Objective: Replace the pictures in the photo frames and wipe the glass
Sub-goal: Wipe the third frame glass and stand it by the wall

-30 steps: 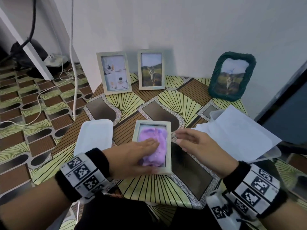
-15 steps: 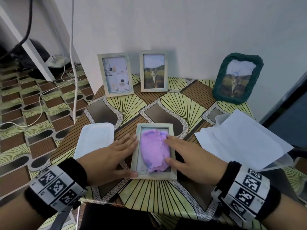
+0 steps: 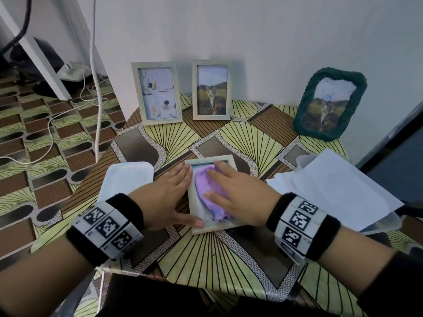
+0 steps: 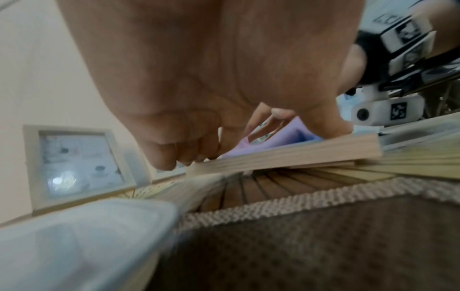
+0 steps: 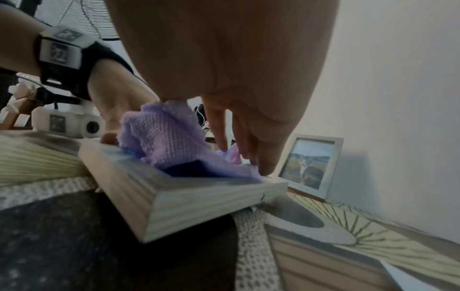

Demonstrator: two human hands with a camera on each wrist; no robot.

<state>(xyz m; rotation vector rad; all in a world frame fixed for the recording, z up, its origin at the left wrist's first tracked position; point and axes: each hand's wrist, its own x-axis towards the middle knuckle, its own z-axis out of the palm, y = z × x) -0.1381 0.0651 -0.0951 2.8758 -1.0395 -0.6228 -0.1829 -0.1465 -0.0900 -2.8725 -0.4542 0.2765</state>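
Frame [image 3: 211, 228] lies flat; our right hand [image 3: 238, 191], fingers flat, has pushed purple cloth [image 3: 209, 193] farther up. Left hand [image 3: 164, 195], spread, steadies its edge. White tray [image 3: 124, 179] beside.

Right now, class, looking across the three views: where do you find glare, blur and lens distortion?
Left wrist view: a bright glare spot on the glass of the collage photo frame, and the white tray is a close blur. Right wrist view: the purple cloth is fairly sharp, the patterned tablecloth smeared. Head view: wide-angle bending at the edges.
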